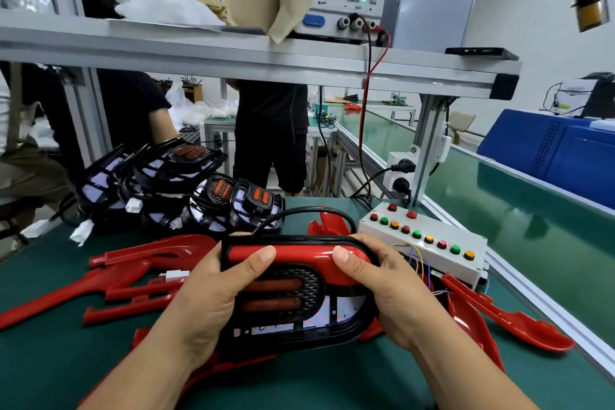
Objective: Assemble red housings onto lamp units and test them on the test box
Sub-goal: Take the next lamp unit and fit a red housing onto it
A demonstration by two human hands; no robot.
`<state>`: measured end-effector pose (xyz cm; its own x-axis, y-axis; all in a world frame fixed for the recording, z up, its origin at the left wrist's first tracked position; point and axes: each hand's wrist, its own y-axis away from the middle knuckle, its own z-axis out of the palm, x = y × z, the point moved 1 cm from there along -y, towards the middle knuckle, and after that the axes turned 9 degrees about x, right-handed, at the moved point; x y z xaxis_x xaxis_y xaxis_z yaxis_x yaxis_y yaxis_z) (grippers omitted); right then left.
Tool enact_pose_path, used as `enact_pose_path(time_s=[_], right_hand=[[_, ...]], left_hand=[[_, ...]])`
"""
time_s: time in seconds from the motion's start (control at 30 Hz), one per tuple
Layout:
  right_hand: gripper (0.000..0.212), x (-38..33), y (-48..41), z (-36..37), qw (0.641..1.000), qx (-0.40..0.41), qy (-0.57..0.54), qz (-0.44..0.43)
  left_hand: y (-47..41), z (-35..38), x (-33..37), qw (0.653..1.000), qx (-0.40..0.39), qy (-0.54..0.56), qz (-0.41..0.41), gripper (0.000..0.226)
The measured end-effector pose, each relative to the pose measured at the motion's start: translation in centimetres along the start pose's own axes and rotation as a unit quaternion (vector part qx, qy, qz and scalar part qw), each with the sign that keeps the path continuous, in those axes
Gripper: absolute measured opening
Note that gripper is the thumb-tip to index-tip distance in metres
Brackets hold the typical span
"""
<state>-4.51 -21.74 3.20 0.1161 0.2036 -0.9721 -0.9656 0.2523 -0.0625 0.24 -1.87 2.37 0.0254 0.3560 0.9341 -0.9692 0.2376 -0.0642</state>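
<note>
1. Nearest, low in the frame: left hand (213, 289) and right hand (392, 289) each have their grip curled round one end of the lamp unit (283, 296), thumbs pressing the red housing (303, 253) along its top.
2. Lamp unit's held centre frame, over the tabletop (316, 386); test box (429, 243) sits just right of it, spare housings (139, 276) at lower left.
3. Best bet, I'd say: squeeze evenly with both thumbs so the housing seats flush in the black rim, not cocked to one side.
</note>
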Motion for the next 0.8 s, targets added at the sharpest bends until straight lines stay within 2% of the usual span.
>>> enact_pose_path(time_s=[0.13,0.3,0.47,0.6,0.7,0.8], right_hand=[[0.045,0.1,0.1,0.2,0.999,0.008,0.033,-0.031],[0.045,0.5,-0.2,0.1,1.0,0.001,0.007,-0.028],[0.06,0.6,-0.3,0.3,1.0,0.002,-0.005,-0.031],[0.053,0.9,-0.3,0.5,1.0,0.016,0.003,0.003],[0.036,0.7,-0.3,0.1,0.998,-0.008,0.003,0.057],[0.035,0.5,-0.4,-0.5,0.995,-0.023,-0.035,0.086]], left_hand=[[0.2,0.1,0.1,1.0,0.007,-0.01,0.013,0.049],[0.2,0.3,0.1,0.999,0.014,-0.021,0.027,0.043],[-0.2,0.2,0.0,0.999,0.019,-0.022,0.025,0.042],[-0.5,0.0,-0.1,0.999,0.031,-0.032,-0.011,0.042],[-0.8,-0.6,0.1,0.996,0.025,-0.048,-0.072,0.042],[-1.2,-1.3,0.2,0.992,0.022,-0.036,-0.115,0.041]])
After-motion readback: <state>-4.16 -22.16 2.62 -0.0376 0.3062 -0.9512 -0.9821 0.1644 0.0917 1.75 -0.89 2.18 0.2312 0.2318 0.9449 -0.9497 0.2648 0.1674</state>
